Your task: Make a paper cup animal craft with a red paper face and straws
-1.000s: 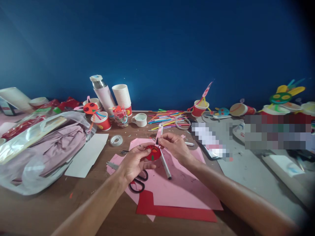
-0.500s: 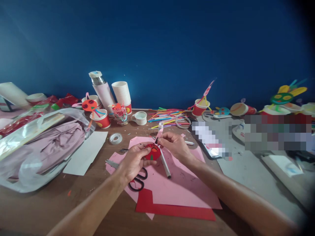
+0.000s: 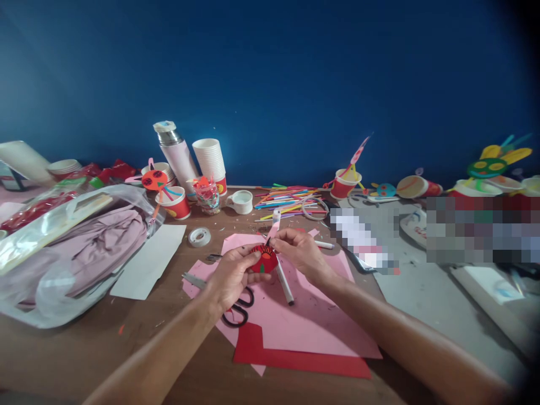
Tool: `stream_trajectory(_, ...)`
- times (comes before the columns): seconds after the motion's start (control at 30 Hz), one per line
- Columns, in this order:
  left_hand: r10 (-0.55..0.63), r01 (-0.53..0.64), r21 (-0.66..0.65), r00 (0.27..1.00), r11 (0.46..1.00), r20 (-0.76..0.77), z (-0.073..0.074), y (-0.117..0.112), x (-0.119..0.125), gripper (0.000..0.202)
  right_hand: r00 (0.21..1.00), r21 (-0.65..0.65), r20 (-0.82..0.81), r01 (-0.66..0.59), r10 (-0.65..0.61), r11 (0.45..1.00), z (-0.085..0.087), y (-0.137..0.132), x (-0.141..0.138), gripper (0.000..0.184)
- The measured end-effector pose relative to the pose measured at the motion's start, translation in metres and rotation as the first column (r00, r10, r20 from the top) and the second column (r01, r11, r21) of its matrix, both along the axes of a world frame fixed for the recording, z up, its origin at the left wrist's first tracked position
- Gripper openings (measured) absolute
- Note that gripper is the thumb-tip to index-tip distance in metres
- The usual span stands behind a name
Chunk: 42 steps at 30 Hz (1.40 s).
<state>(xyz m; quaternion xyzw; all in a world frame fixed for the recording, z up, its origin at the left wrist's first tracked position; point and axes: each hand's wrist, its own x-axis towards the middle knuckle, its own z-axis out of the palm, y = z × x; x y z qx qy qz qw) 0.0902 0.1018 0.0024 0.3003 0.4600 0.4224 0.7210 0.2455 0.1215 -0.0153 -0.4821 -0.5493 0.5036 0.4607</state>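
My left hand (image 3: 231, 271) is closed on a small red paper disc (image 3: 270, 262) with orange and green pieces and dark marks on its face. At the disc's upper edge, the thumb and fingers of my right hand (image 3: 298, 250) pinch a small pointed black piece (image 3: 268, 242), probably paper. A white marker with a dark end (image 3: 285, 287) lies below the disc on a pink paper sheet (image 3: 312, 320). Black-handled scissors (image 3: 239, 315) rest partly under my left wrist. Under the pink sheet sticks out red paper (image 3: 316, 363).
A roll of tape (image 3: 199, 237), a white cup with a handle (image 3: 240, 202) and a pile of colourful sticks (image 3: 291, 199) lie beyond my hands. A plastic bag with cloth (image 3: 84, 253) is at left, a phone (image 3: 358, 242) at right. Paper cups (image 3: 208, 163) and a flask (image 3: 181, 163) stand behind.
The view has shifted very slightly. Both hands stay at the disc, its face a little more visible, with the right fingers still at its upper edge.
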Motion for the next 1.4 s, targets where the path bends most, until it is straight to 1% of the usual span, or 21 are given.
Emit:
stream_trajectory(0.23,0.008,-0.008,0.011,1.0,1.0,0.005,0.0002,0.0004,0.0003,0.016,0.999,-0.008,0.034,0.0,0.0,1.0,0.003,-0.0025,0.0002,0.014)
stream_trajectory(0.37,-0.003,0.003,0.013,1.0,1.0,-0.001,-0.0017,0.0004,0.0,0.015,1.0,-0.022,0.007,0.0,0.0,1.0,0.0044,-0.004,-0.0009,0.014)
stream_trajectory(0.53,0.021,-0.021,0.019,1.0,1.0,0.01,-0.0041,-0.0001,0.0004,0.014,1.0,-0.027,-0.011,-0.011,0.01,1.0,0.0023,-0.0051,-0.0022,0.016)
stream_trajectory(0.7,0.034,-0.034,0.018,0.999,0.999,-0.001,-0.0033,-0.0002,0.0013,0.012,1.0,-0.013,-0.013,-0.028,0.028,1.0,0.0004,-0.0064,-0.001,0.017)
stream_trajectory(0.8,0.034,-0.035,0.025,0.999,0.999,0.006,-0.0035,0.0,0.0011,0.012,0.999,-0.007,0.018,-0.037,0.037,0.999,0.0027,-0.0069,0.0,0.019)
stream_trajectory(0.93,0.023,-0.023,0.037,1.0,0.999,0.012,-0.0049,0.0005,0.0001,0.013,0.991,0.011,0.136,-0.017,0.016,1.0,0.0075,-0.008,-0.0004,0.018)
stream_trajectory(1.03,0.025,-0.025,0.045,1.0,0.999,0.001,-0.0054,0.0006,-0.0003,0.013,0.98,0.041,0.2,-0.011,0.002,0.999,0.0078,-0.0086,-0.0016,0.017)
stream_trajectory(1.2,0.052,-0.052,0.037,0.998,0.998,-0.018,-0.0052,0.0007,0.0009,0.013,0.976,0.097,0.22,-0.026,0.005,0.995,0.0018,-0.0071,-0.0025,0.014)
stream_trajectory(1.4,0.045,-0.045,0.038,0.999,0.998,-0.003,-0.0043,0.0,0.0024,0.015,0.973,0.084,0.229,-0.032,0.013,0.996,0.0,-0.0046,-0.0015,0.012)
